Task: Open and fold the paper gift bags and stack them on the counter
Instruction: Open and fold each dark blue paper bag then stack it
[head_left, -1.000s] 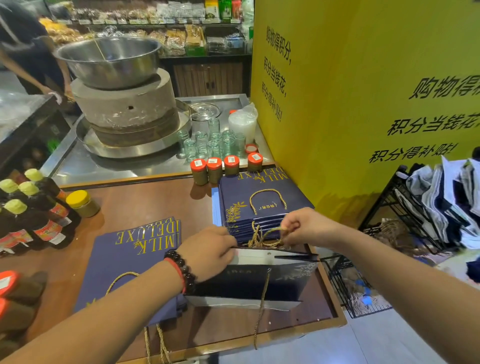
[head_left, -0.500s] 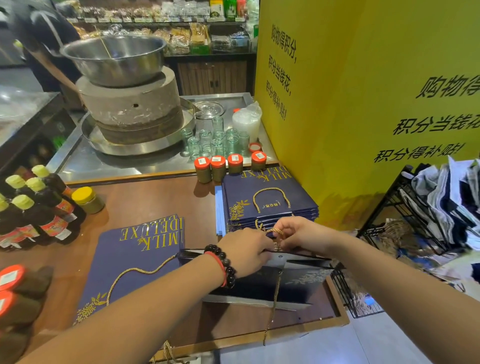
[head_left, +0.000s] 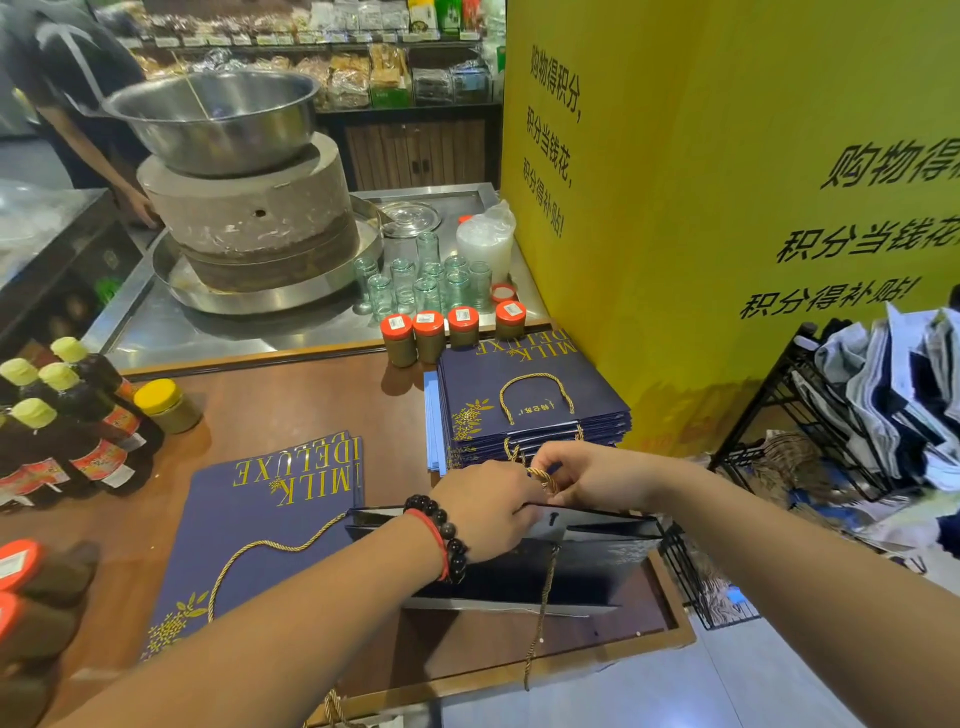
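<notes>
A navy paper gift bag (head_left: 587, 566) stands partly opened on the brown counter (head_left: 291, 405), its mouth facing up. My left hand (head_left: 485, 512), with a bead bracelet at the wrist, grips the bag's top rim. My right hand (head_left: 592, 478) pinches the bag's gold rope handle (head_left: 543, 475) just above the rim. A second gold cord (head_left: 540, 618) hangs down the bag's front. A flat navy bag printed MILK DELUXE (head_left: 260, 535) lies to the left. A stack of flat navy bags (head_left: 524, 405) sits behind my hands.
Dark sauce bottles (head_left: 67, 421) and a yellow-lidded jar (head_left: 166, 405) stand at the left. Red-lidded jars (head_left: 447, 330) line the counter's back edge before a stone mill (head_left: 244, 208). A yellow wall (head_left: 727, 208) rises on the right, with a black wire rack (head_left: 810, 415) of bags below it.
My left hand slid right along the bag's rim toward my right hand. The flat bag on the left is uncovered, with its gold handle showing. The view shifted slightly.
</notes>
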